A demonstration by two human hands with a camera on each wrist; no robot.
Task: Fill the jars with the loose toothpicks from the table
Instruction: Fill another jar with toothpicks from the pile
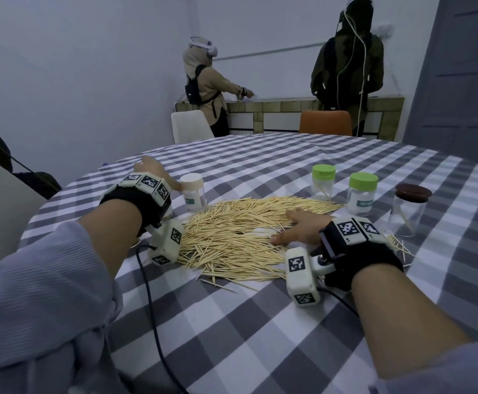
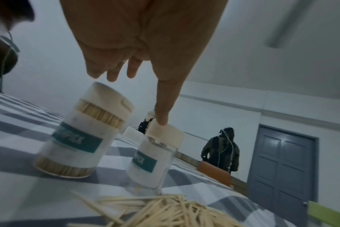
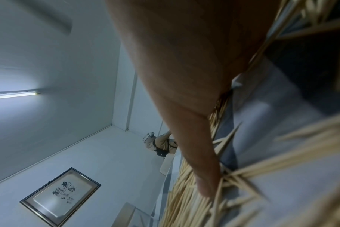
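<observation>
- Wooden toothpicks [image 1: 240, 234] lie in a big loose heap mid-table on a grey/white checked tablecloth [image 1: 260, 336]; a few strays just beside the right wrist.
- Right hand [image 1: 300, 228] lies flat on the heap's right side, fingers straight and spread, palm down. Nothing pinched. Right wrist view agrees: finger stretched out against the sticks.
- Left hand [image 1: 152, 169] is raised above the jars at the heap's far-left edge, fingers relaxed and pointing down, holding nothing. In the left wrist view the thumb tip [image 2: 162, 121] sits at the cream lid of the nearer jar; contact vs. just above, cannot tell.
- Cream-lid jar [image 1: 192, 191]: teal label, text too blurred in head view. Left wrist view shows two such jars: full jar [image 2: 83, 136] packed with sticks, label ends "...PICK"; part-filled jar [image 2: 153, 155], same teal label, partly readable.
- Two green-lid jars [image 1: 323, 182] [image 1: 362, 193] beyond the heap on the right, nearly empty; the right one has a teal label starting "TOOTH".
- Brown-lid glass jar [image 1: 409, 209] furthest right, about one stick inside.
- All lids on.
- Background: two people at a tiled counter, white chair, orange chair, grey door.
</observation>
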